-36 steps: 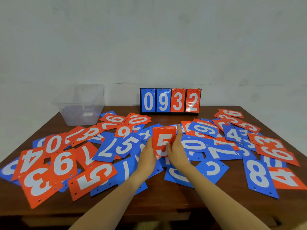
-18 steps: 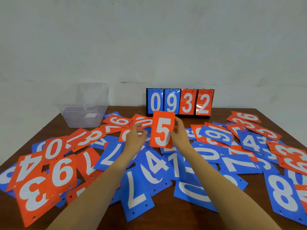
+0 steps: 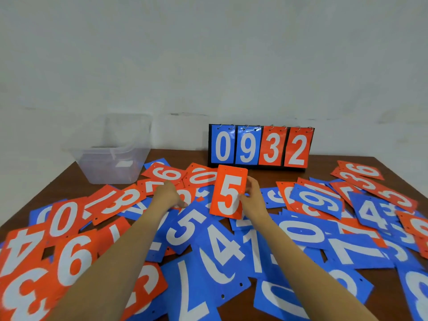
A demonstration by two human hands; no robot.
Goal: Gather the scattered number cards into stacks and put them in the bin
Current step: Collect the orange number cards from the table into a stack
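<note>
Head camera gives me a brown wooden table [image 3: 324,163] against a pale wall, and it fills most of my view. Nearly all of its top is covered by the scattered number cards [image 3: 222,249], orange and blue with white digits, which overlap each other at every angle from the left edge to the right edge. At the back, about centre, a flip scoreboard [image 3: 260,147] stands upright. It shows 0 and 9 on blue and 3 and 2 on orange, hung on small rings. Left of the scoreboard, at the back left of the table, sits the clear plastic bin [image 3: 111,158]. I see no cards inside it, and the nearest orange cards lie just beside its front wall.

Both forearms reach in from the bottom of my picture. The right hand [image 3: 252,200] grips the orange 5 card [image 3: 229,193] by its right edge, thumb and fingers curled round it. The card is upright, facing me and raised above the pile, just in front of the scoreboard. I cannot tell whether more cards sit behind it. The left hand [image 3: 168,194] is down among the orange cards left of the held card, back upward, fingertips at the card surface. I cannot tell whether it is pinching one or only touching. A blue 5 card [image 3: 185,228] lies just below that hand.
</note>
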